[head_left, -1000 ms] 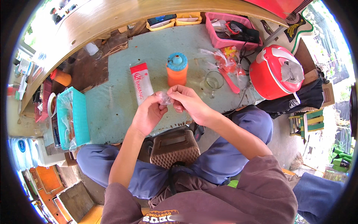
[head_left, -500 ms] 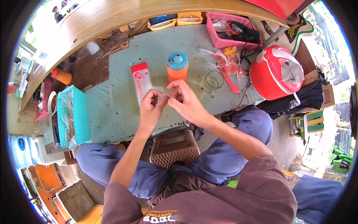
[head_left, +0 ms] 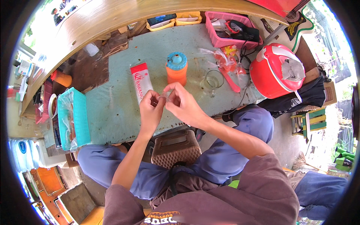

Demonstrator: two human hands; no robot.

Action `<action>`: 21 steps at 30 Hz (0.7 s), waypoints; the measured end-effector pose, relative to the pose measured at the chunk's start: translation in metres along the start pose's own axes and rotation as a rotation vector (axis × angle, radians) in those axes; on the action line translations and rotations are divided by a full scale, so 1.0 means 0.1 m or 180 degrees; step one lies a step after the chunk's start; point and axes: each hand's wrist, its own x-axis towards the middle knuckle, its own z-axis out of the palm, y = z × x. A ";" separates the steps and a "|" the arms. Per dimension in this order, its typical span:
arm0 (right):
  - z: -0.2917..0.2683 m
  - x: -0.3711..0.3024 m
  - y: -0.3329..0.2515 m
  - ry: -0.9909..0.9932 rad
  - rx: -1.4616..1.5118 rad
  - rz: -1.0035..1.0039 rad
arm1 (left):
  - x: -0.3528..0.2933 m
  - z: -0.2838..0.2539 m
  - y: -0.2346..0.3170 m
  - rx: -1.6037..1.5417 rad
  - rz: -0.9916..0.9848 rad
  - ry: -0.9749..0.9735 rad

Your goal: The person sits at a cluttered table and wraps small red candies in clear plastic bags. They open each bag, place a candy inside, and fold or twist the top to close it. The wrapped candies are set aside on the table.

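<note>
My left hand [head_left: 151,109] and my right hand [head_left: 185,106] meet above the near part of the pale blue-green table [head_left: 108,101]. The fingertips of both are pinched together, almost touching, around something small and pale that I cannot make out. Just beyond my left hand lies a long flat red-and-white packet [head_left: 141,79]. An orange bottle with a blue lid [head_left: 176,73] stands upright beyond my right hand, its base partly hidden by the fingers. To its right is a clear glass mug [head_left: 214,80].
A red spoon-like utensil [head_left: 229,81] and clear plastic bags [head_left: 225,58] lie near a red-and-white cooler jug [head_left: 275,73]. A pink basket [head_left: 210,32] holds assorted items at the back. On the left stands a turquoise basket [head_left: 80,120]. A brown woven stool [head_left: 176,150] is between my knees.
Both hands stay pinched close together; my right hand has shifted slightly left and its raised fingers have come down a little. The view has moved slightly; the table's things are unmoved.
</note>
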 end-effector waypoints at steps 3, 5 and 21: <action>-0.01 0.01 -0.04 0.0357 -0.0007 -0.0138 | 0.00 0.02 0.06 0.0160 0.0048 -0.0067; -0.04 0.04 -0.06 0.0495 -0.0037 -0.0180 | -0.02 0.04 0.09 0.0327 0.0085 -0.0184; -0.03 0.01 -0.09 0.0684 -0.0790 -0.0613 | -0.03 0.02 0.15 0.0946 0.0309 -0.0285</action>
